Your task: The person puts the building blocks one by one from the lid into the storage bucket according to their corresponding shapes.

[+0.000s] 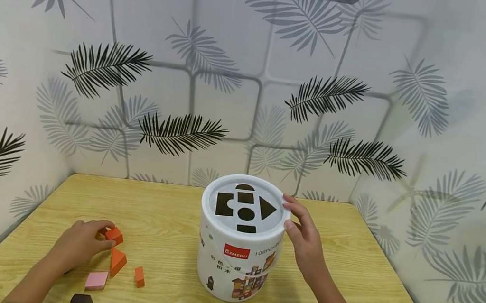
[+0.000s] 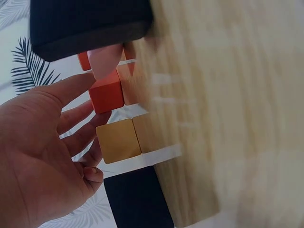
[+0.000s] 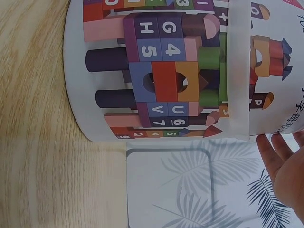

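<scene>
My left hand [image 1: 77, 245] pinches an orange block [image 1: 114, 235] between thumb and fingers, low over the table at the left. In the left wrist view the same block looks red, beside the fingertips. Just in front of it lies an orange triangular block [image 1: 117, 261]. A pink block [image 1: 96, 281], a small orange block [image 1: 140, 277] and a dark block [image 1: 81, 301] lie nearer. My right hand [image 1: 306, 244] touches the lid rim of a white bucket [image 1: 221, 264] with fingertips and thumb. Its fingers look fairly straight against the bucket side in the right wrist view.
The bucket's lid [image 1: 228, 224] has several shaped holes, including a triangle and a circle. A yellow block [image 2: 118, 141] and a dark block [image 2: 137, 199] stand near the left palm. Leaf-patterned cloth [image 1: 230, 98] rises behind the wooden table [image 1: 168, 231].
</scene>
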